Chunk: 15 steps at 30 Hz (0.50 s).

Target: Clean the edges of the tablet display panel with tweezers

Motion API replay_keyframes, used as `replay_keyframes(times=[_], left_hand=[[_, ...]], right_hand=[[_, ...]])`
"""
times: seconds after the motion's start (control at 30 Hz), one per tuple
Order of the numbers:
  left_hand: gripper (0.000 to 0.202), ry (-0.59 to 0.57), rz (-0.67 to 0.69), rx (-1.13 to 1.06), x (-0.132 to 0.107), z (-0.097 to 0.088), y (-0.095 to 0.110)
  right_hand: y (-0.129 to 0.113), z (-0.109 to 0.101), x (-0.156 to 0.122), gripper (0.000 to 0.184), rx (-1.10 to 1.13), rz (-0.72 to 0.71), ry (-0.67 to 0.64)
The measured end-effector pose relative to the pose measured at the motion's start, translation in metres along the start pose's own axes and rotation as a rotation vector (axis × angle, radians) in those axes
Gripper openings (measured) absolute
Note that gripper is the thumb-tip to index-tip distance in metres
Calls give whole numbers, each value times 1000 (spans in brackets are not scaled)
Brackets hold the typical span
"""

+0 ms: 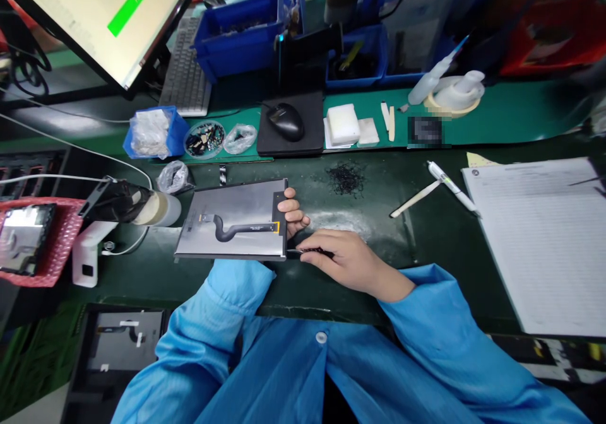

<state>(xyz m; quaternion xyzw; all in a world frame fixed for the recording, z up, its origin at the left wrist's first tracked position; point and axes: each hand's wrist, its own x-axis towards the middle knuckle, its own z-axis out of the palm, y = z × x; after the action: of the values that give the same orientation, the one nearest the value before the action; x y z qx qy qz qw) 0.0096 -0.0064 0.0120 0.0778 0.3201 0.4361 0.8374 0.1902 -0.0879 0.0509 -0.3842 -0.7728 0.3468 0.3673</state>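
A display panel (246,200) with a grey back and a black flex cable (237,229) is held over the bench by my left hand (292,211). Its fingers curl over the panel's right edge, while the palm and thumb are hidden beneath. Close to the panel's lower right corner, my right hand (348,257) pinches a thin tool with a dark handle (324,252) and a metal tip, possibly tweezers. That tip meets or nearly meets the panel's edge; contact is unclear. Behind both hands lies a heap of fine black scraps (346,178).
A pen (452,187), a pale stick (414,198) and a ruled paper pad (544,241) lie to the right. Along the back are a mouse (285,121), white foam block (343,124) and blue bins (241,33). Leftward stand a round container (165,209) and a pink bubble-wrap bag (66,241).
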Motion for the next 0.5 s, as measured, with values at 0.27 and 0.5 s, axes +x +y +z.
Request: replay_keyframes(times=[0.27,0.5], left_hand=[[55,39,-105,-118,2,0,1],[53,-66,-111,-166,4,-4,-1]], right_hand=[[0,1,-2,12,43,85,11],[-4,-2,0,20,45,61,-34]])
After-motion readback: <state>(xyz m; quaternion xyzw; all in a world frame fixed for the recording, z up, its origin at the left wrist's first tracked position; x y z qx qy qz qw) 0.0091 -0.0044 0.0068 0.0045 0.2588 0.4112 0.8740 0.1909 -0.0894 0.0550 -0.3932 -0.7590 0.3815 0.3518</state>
